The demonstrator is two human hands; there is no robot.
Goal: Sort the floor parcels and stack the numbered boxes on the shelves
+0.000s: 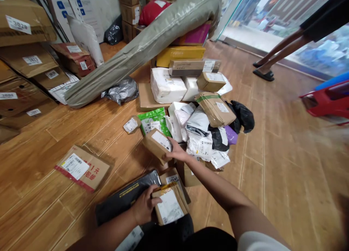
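Close at 6 o'clock, over my lap, my left hand [143, 207] is clamped on a small parcel [170, 205], thumb across its near edge, white label up. The parcel rests partly on a black mailer [127, 197] that runs off toward 9 o'clock. A second carton [174, 179] pokes out just behind it at 12 o'clock.

Beyond that, my right hand [176, 152] reaches ahead and grips a box [156, 142] by its near corner, thumb on the label face, fingers wrapped round the side. The box sits tilted at the near edge of the heap [201, 143]. Whether its far end is off the floor [272, 171] I cannot tell. A green bag [152, 120] lies just past it at 12 o'clock. At 9 o'clock, well apart, lies a flat carton [83, 167] with red print.

I judge the step to be drawing 1 box from the heap while 1 parcel sits held at my lap. Bringing it in would call for a straight lift toward 6 o'clock, clear of the loose white bags beside it, with the left hand holding its parcel level.

Farther off at 12 o'clock are a taped box [215, 109] and white blocks [167, 85], and a long grey roll [147, 43] leans across toward 10 o'clock. Stacked cartons [24, 58] fill 9 o'clock. At 2 o'clock another person's legs [280, 51] stand by the glass, and a red stool [327, 100] sits at 3 o'clock.
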